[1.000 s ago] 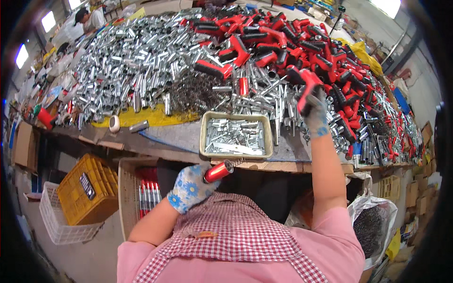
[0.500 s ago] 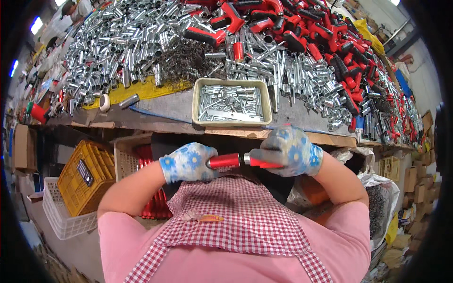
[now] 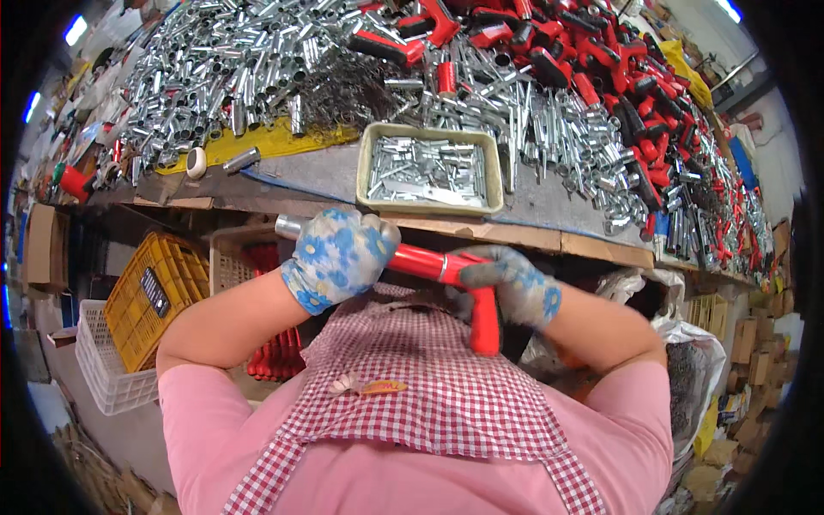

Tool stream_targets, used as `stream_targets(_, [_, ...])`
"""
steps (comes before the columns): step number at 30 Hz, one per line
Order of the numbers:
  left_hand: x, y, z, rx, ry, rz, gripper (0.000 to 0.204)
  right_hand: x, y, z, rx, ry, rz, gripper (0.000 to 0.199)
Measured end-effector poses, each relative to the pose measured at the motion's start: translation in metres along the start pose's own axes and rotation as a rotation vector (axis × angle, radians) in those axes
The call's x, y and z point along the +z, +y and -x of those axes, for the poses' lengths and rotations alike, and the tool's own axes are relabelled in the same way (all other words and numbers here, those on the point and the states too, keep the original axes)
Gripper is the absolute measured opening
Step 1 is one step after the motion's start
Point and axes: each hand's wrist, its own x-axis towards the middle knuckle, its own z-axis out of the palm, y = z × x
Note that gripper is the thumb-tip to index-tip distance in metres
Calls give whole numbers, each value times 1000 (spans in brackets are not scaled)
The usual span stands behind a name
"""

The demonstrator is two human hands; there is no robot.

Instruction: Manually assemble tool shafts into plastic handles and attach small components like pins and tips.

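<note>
In front of my chest I hold a red pistol-grip tool across both hands. My left hand point(image 3: 339, 257), in a blue-flowered glove, is closed round its red tube point(image 3: 419, 261). A silver metal tube end point(image 3: 290, 226) sticks out beyond the left side of that hand. My right hand point(image 3: 512, 287), gloved alike, grips the tool's head where the tube meets it. From there the red and black pistol handle point(image 3: 485, 322) hangs down against the checked apron point(image 3: 412, 360). A silver ring shows between tube and head.
A cream tray point(image 3: 367, 176) of small metal pins stands at the bench's front edge. Behind it lie heaps of silver tubes point(image 3: 232, 69), dark springs point(image 3: 343, 86) and red-black handles point(image 3: 635, 112). Yellow point(image 3: 159, 300) and white crates point(image 3: 103, 360) stand at left, a white sack point(image 3: 695, 343) at right.
Two end-to-end parts with a silver piece between them now sit together as one tool. The handle has swung downward, my left hand has risen, and a silver end shows at its left.
</note>
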Motion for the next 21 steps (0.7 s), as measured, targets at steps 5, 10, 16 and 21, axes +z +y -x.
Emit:
stream_targets(5, [-6, -27, -24, 108, 164, 109, 25, -5, -8, 3, -1008, 272, 1363, 43])
stream_targets(10, [2, -13, -24, -231, -1111, 1117, 21, -20, -31, -4, -1548, -6, 1998, 33])
stream_targets(16, [14, 11, -18, -52, -80, 153, 14, -28, 4, 8, -753, 126, 1398, 42])
stream_targets(21, [28, -6, -30, -224, -1317, 1304, 26, -28, -35, 11, -1344, -100, 2040, 48])
